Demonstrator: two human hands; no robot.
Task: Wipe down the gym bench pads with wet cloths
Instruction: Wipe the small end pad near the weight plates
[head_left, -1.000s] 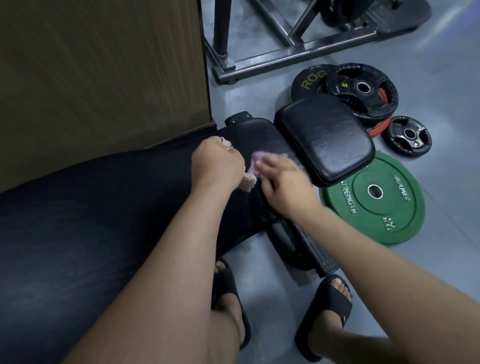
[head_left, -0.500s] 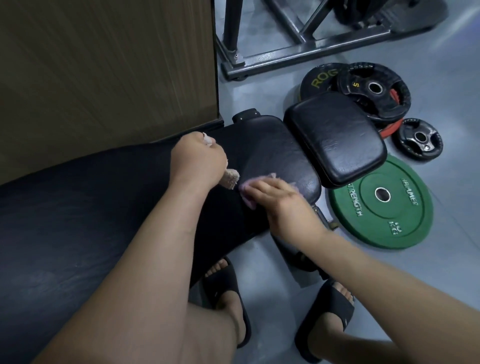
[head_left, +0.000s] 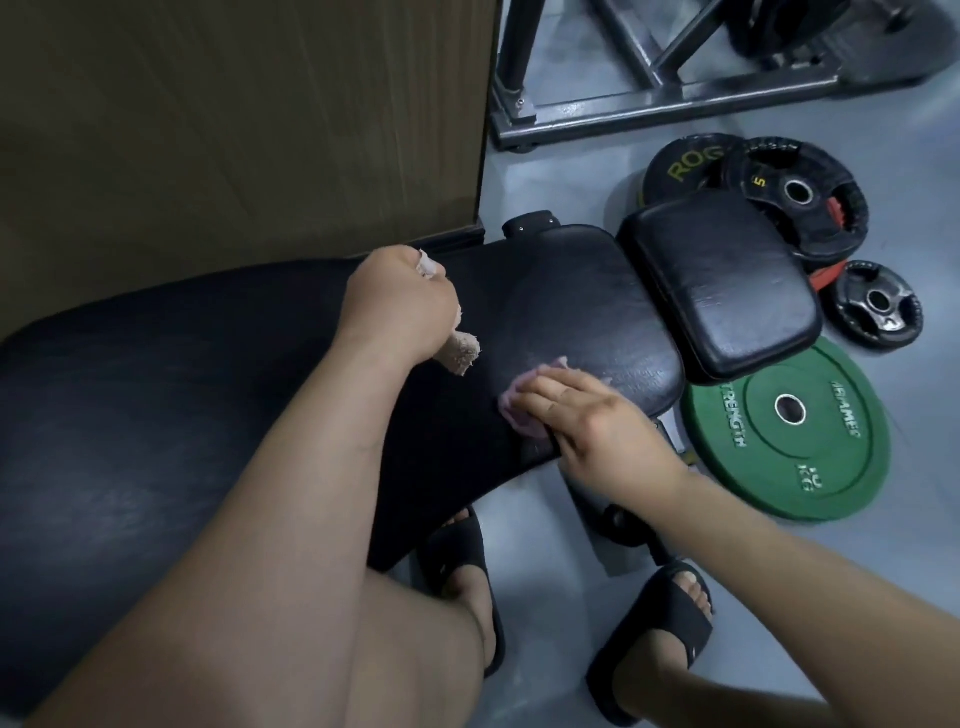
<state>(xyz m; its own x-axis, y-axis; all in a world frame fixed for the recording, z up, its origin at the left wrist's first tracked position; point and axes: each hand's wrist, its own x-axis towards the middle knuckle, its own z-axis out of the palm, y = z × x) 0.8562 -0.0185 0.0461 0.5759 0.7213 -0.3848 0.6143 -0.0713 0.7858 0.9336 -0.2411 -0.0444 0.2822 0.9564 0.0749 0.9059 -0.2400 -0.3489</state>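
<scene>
Pink cloth (head_left: 511, 413) lies on the bench pad (head_left: 571, 301), pressed under the flat, straight-fingered right hand (head_left: 597, 426). The left hand (head_left: 402, 306), just beside the pink cloth, is fisted around a beige cloth (head_left: 461, 354).

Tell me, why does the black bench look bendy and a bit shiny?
In the head view, the wide-angle lens bows the long bench pad toward the picture's edge; room light leaves a pale sheen beyond the right hand; the far metal frame looks soft.
</scene>
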